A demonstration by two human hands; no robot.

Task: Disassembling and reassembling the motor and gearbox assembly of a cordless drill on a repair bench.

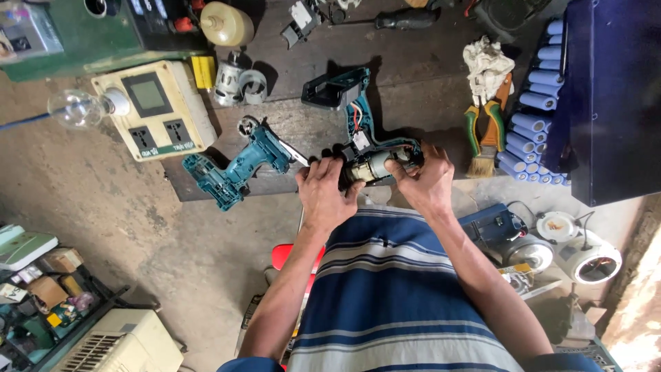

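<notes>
The person's left hand [323,189] and right hand [427,180] both close on an opened teal drill half-shell [365,141], which lies on the dark work board [413,76] close to its near edge, just ahead of the person's striped shirt [392,289]. The left hand is curled around the nose end, fingers wrapped. The right hand pinches the rear of the exposed motor [375,167], thumb and forefinger nearly closed on it.

Judged handling: the shell is rigid plastic and fairly light, while the motor gives it weight toward the hands. The loose wires [356,117] in the grip look fragile and should not be pulled. The best hold is on the shell's outer walls and the metal motor body, as now.

The matching shell half [237,165] lies well to the left, at the board's near-left corner, beside a cream socket box [155,110]. Pliers [485,127] and a row of blue cells [533,124] lie toward the right edge.
</notes>
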